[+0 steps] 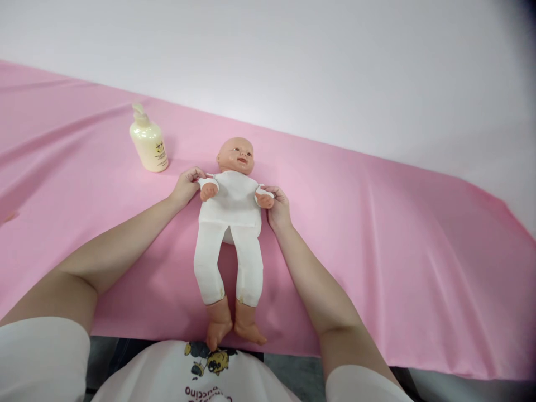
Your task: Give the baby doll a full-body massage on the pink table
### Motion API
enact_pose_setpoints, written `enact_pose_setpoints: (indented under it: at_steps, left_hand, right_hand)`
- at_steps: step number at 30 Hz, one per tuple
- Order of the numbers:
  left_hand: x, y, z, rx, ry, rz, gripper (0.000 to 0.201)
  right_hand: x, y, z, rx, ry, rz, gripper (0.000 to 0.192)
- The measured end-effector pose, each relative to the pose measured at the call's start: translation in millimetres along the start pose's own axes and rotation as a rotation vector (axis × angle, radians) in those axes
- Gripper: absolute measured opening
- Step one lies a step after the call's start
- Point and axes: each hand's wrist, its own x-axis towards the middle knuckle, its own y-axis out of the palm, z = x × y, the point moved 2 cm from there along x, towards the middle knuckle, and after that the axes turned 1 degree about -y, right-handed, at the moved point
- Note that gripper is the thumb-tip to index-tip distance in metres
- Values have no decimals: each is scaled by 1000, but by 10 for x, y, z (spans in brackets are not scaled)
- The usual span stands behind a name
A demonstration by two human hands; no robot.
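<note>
- Doll (229,204): on its back mid-desk (318,335), head at 12 o'clock, feet reaching the near edge at 6.
- Left hand (188,187): fingers curled nearly together, pinching the doll's arm at 10 o'clock, by the white cuff.
- Right hand (280,206): fingers likewise bent, pinching the other cuff at 2 o'clock.
- Far edge: slants down from 10 toward 3 o'clock, beyond the head.
- Cloth (406,257): pink, smooth, stretching wide toward 3 o'clock in long folds.
- Bottle (147,144): glossy, cream, rounded, pump-topped, between 10 and 11 o'clock, near the left hand.
</note>
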Motion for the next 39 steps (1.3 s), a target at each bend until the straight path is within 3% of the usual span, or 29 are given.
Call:
enact_pose_setpoints:
  at_steps: [8, 14, 20, 24, 31, 39]
  left_hand:
    - [-22, 2, -61, 234, 125, -41, 47]
    - [-70, 16, -106, 394, 99, -62, 59]
    - [-33, -23, -83, 669, 166, -82, 49]
    - [9, -95, -22, 813, 138, -134, 41]
    - [39, -132, 18, 905, 101, -104, 39]
    - [44, -150, 48, 818, 128, -129, 29]
  right_hand:
    - [-90, 43, 111, -135, -51, -61, 49]
    - [-59, -3, 84, -323, -81, -30, 51]
    - [-28, -39, 39, -409, -58, -15, 47]
    - [-38, -31, 45, -414, -50, -23, 46]
    - [-63, 12, 117, -418, -9, -9, 45]
    - [-69, 7, 124, -418, -33, 25, 42]
